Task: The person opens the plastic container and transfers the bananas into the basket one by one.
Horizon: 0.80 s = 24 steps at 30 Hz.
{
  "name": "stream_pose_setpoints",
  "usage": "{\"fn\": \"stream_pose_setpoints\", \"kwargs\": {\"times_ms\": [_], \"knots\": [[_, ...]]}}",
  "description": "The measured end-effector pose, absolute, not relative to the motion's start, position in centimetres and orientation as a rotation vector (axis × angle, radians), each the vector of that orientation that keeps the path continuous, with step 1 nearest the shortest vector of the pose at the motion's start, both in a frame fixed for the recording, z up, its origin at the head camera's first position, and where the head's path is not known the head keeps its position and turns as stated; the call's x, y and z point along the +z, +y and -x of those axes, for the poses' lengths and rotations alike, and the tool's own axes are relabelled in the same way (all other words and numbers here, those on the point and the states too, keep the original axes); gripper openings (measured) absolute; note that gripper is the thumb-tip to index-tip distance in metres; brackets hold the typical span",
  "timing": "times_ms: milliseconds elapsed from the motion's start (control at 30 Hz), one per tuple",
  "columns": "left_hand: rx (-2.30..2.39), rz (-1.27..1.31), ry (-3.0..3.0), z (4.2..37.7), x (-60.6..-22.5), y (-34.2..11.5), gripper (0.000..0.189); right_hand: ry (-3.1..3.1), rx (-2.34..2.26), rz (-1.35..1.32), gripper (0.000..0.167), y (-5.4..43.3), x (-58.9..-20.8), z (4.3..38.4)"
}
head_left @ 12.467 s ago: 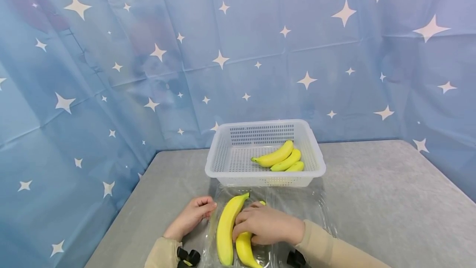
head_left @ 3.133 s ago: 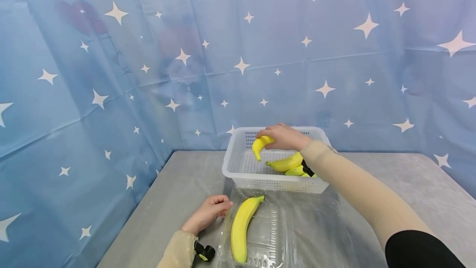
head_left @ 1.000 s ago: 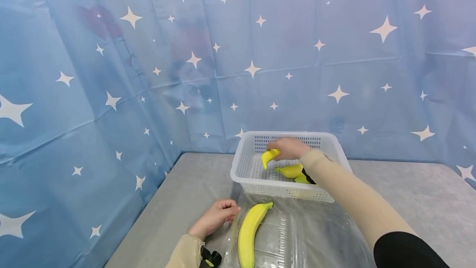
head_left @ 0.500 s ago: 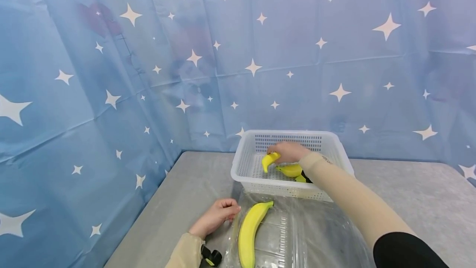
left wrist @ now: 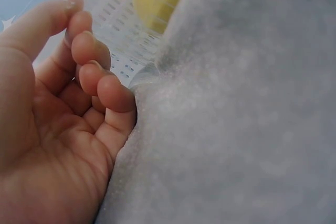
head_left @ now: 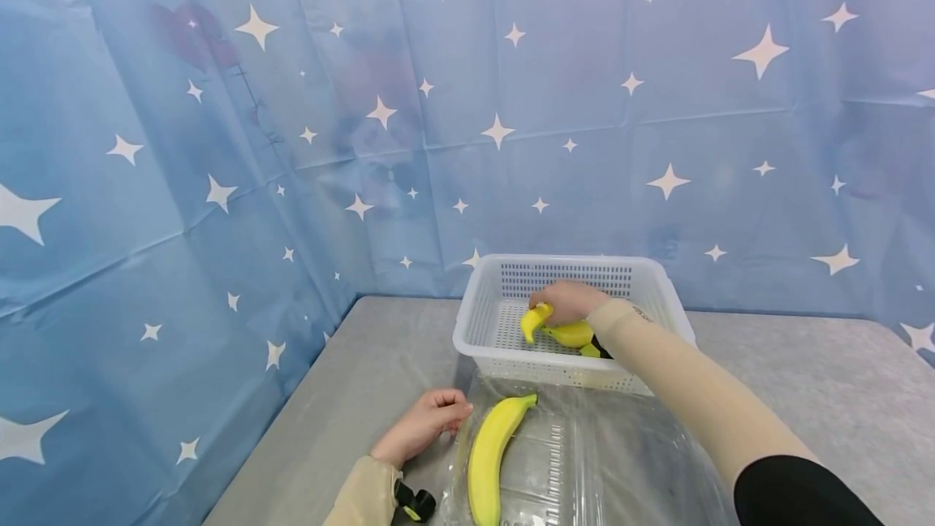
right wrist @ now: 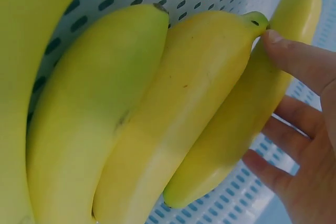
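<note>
My right hand point(head_left: 571, 300) is down inside the white basket, holding a banana point(head_left: 536, 322). In the right wrist view, the thumb lies across this banana point(right wrist: 231, 114), with the fingers along its far side. It lies beside other bananas point(right wrist: 173, 93) in the basket. My left hand point(head_left: 431, 420) stays at the left edge of a clear plastic clamshell container point(head_left: 529, 469), thumb and forefinger pinched at its rim. The left wrist view shows the other fingers point(left wrist: 97, 77) loosely curled. One banana point(head_left: 491, 461) lies in the container's left part.
The white perforated basket point(head_left: 475, 339) stands at the back of the grey table point(head_left: 789, 380), just behind the container. A blue curtain with stars point(head_left: 453, 71) hangs behind and to the left. My right sleeve point(head_left: 701, 388) crosses over the container's right side.
The right hand took one of two bananas out of the container and carried it to the basket. Within the last second it sank lower there, slightly rightward. The left hand kept its place.
</note>
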State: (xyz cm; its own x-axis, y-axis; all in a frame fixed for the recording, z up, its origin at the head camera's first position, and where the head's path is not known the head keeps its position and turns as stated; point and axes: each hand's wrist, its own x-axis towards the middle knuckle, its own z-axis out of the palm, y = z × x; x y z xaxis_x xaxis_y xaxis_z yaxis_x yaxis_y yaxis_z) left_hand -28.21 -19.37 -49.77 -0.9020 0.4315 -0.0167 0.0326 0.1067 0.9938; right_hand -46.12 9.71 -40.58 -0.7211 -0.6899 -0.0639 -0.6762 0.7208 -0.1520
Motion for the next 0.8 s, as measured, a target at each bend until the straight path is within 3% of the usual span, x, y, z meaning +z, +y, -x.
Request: {"fn": "stream_pose_setpoints", "kwargs": {"times_ms": [233, 800], "knots": [[1.857, -0.467, 2.087, 28.2, -49.8, -19.4, 0.037, 2.766, -0.254, 1.046, 0.041, 9.7, -41.0, 46.2], [1.87, -0.463, 2.059, 28.4, -49.9, -19.5, 0.025, 2.633, -0.547, 0.816, 0.038, 12.1, -41.7, 47.4]]}}
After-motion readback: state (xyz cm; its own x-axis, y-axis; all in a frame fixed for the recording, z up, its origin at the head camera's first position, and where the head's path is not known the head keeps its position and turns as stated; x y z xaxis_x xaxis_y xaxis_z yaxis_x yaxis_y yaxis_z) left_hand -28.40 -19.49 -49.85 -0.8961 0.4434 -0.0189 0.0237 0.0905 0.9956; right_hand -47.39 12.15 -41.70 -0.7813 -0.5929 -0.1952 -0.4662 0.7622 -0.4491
